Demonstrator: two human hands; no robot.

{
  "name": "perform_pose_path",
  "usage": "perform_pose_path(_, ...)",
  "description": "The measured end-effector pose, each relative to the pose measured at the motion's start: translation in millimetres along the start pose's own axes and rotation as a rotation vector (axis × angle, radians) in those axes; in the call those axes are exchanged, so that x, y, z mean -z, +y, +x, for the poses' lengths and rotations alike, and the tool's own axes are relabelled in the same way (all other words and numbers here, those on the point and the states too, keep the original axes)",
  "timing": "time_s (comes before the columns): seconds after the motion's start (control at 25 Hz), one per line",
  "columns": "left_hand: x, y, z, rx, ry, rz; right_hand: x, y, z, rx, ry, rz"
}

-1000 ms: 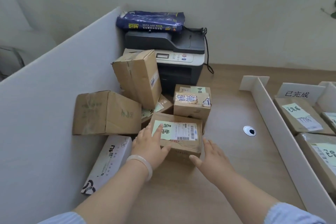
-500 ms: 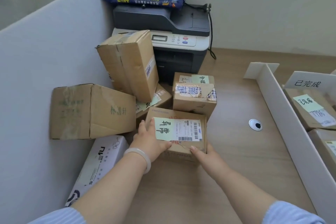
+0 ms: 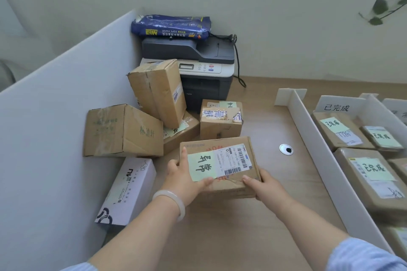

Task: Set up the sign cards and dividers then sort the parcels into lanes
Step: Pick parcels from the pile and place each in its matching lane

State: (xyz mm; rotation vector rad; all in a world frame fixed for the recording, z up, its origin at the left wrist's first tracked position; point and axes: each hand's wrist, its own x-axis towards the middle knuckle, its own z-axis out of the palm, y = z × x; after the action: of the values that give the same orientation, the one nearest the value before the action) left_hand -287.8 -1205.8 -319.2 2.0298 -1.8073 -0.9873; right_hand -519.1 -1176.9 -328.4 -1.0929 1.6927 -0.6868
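Note:
A small brown parcel (image 3: 229,145) with a green note and a shipping label is held tilted above the wooden table (image 3: 231,231). My left hand (image 3: 182,179) grips its left end, thumb on the green note. My right hand (image 3: 263,183) grips its near right corner. Behind it lies a heap of unsorted parcels (image 3: 123,130) against the white partition (image 3: 44,138). At the right, a white divider (image 3: 326,167) bounds a lane with a sign card (image 3: 335,106) and parcels (image 3: 372,180) bearing green notes.
A printer (image 3: 198,72) with a blue paper pack (image 3: 171,27) on top stands in the back corner. A white carton (image 3: 127,191) lies along the partition. A round cable grommet (image 3: 286,149) sits in the table. A second divider (image 3: 383,109) stands farther right.
Both hands closed on the small parcel and lifted it off the heap, drawing it nearer and tilting it. The camera view shifted a little.

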Motion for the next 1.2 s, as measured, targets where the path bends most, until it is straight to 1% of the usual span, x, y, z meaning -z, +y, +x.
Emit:
perform_pose_path(0.16, 19, 10, -15, 0.049, 0.056, -0.23, 29, -10, -27, 0.058, -0.011, 0.022)
perform_pose_path(0.24, 25, 10, -19, 0.054, 0.027, -0.341, 37, -11, -36, 0.096, -0.007, 0.036)
perform_pose_path(0.32, 23, 11, -25, 0.032, -0.014, -0.379, 42, -11, -40, 0.128, 0.017, 0.048)
perform_pose_path(0.4, 20, 17, -33, 0.012, 0.008, -0.402, 44, -14, -45, 0.151, 0.049, 0.037)
perform_pose_path(0.48, 20, 24, -38, 0.007, 0.034, -0.486, 47, -16, -47, 0.177, 0.095, 0.02)
perform_pose_path(0.56, 21, 30, -43, 0.028, 0.025, -0.63, 49, -24, -51, 0.212, 0.169, 0.038)
perform_pose_path(0.64, 22, 37, -49, 0.062, 0.015, -0.774, 47, -33, -55, 0.247, 0.255, 0.121)
perform_pose_path(0.72, 19, 43, -53, 0.085, 0.022, -0.862, 43, -40, -57, 0.285, 0.301, 0.184)
perform_pose_path(0.8, 15, 48, -59, 0.103, 0.01, -0.927, 38, -46, -61, 0.314, 0.328, 0.15)
perform_pose_path(0.92, 8, 55, -63, 0.127, -0.043, -1.053, 31, -49, -63, 0.366, 0.358, 0.031)
perform_pose_path(1.0, 7, 59, -65, 0.137, -0.05, -1.084, 27, -49, -61, 0.38, 0.342, 0.003)
perform_pose_path(1.08, 6, 59, -64, 0.133, -0.063, -1.029, 28, -50, -59, 0.38, 0.327, 0.015)
perform_pose_path(1.12, 6, 59, -65, 0.122, -0.073, -0.966, 31, -49, -58, 0.382, 0.322, 0.017)
perform_pose_path(1.2, 3, 56, -64, 0.031, -0.069, -0.743, 39, -45, -56, 0.375, 0.309, 0.021)
